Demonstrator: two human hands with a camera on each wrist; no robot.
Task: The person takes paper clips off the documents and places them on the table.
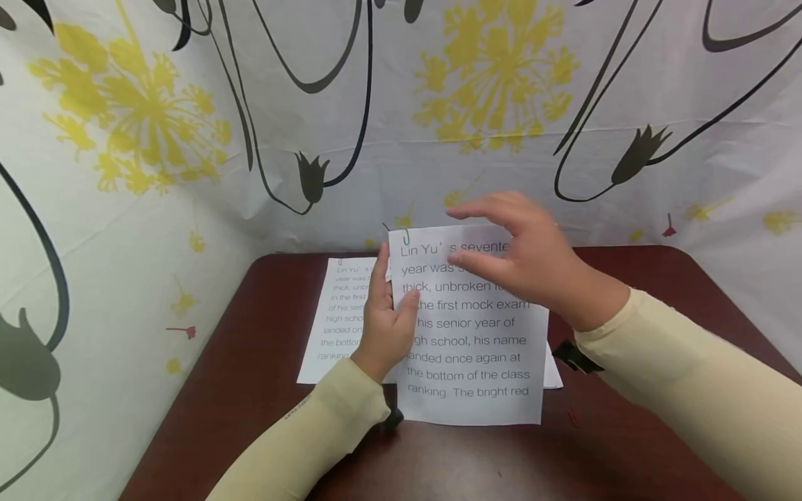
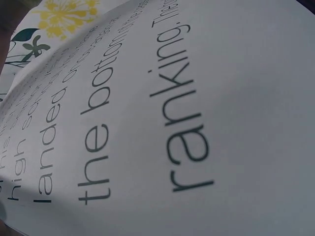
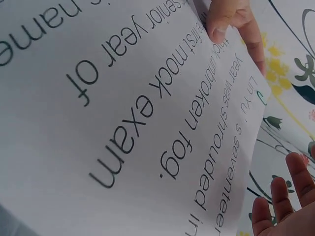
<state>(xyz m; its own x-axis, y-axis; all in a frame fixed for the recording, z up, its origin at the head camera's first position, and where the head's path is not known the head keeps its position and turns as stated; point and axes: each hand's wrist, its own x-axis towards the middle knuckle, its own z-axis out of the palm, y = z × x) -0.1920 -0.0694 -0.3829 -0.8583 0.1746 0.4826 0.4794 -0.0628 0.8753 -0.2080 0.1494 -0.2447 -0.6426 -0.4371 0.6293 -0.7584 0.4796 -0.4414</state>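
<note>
A printed paper sheet [image 1: 473, 410] is held up over the table by my left hand [image 1: 388, 334], which grips its left edge with the thumb across the front. A green paper clip [image 1: 406, 238] sits at the sheet's top left corner. In front of the sheet's upper right part is my right hand [image 1: 529, 261], thumb and fingers spread apart with nothing between them. The right wrist view shows the left thumb [image 3: 218, 33] on the paper, and the right fingers [image 3: 281, 196] apart from it. Print fills most of the left wrist view.
A second printed sheet [image 1: 322, 334] lies on the dark red-brown table [image 1: 250, 417] behind the held one, partly hidden. A small red item [image 1: 573, 417], too small to tell, lies near the right forearm. Patterned cloth [image 1: 388, 118] hangs behind and beside the table.
</note>
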